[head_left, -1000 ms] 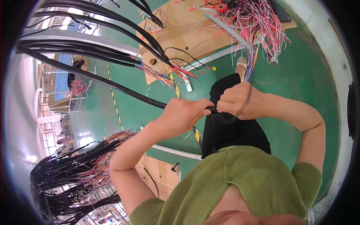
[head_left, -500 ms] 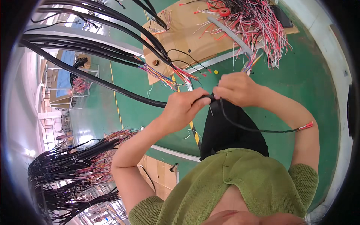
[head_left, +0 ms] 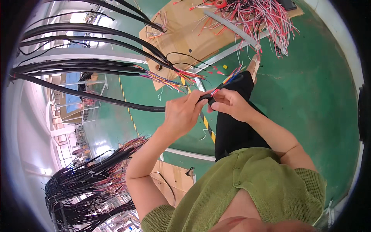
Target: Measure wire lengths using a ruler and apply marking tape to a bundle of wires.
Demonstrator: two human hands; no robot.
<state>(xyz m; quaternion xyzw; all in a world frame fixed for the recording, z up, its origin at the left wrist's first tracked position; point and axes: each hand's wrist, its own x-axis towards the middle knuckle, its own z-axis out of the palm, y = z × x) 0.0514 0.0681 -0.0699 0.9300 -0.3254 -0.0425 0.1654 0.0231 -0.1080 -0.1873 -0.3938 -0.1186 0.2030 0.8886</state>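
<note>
A thick black cable (head_left: pixel 127 103) runs in from the left, and my left hand (head_left: pixel 181 115) is closed around it near its end. Close beside it, my right hand (head_left: pixel 234 104) pinches the same end with thumb and fingers. Between the two hands sits a small dark curved piece (head_left: pixel 211 100); whether it is tape or part of the cable I cannot tell. Short red and white wire ends (head_left: pixel 215 92) show just above the fingers. Past the hands, blue and orange wires (head_left: pixel 233 74) fan out from the cable, over my black trouser leg (head_left: pixel 241 129).
Other black cables (head_left: pixel 96 31) with stripped coloured ends hang over from the left. A cardboard-topped table (head_left: pixel 181 38) ahead carries a heap of red and white wires (head_left: pixel 266 27) and a grey flat bar (head_left: pixel 228 26). Cable bundles (head_left: pixel 89 181) hang at lower left.
My right hand has come down and turned toward the cable end. The thin black branch that hung across to my right forearm no longer shows there. The coloured wires and my leg are now more visible.
</note>
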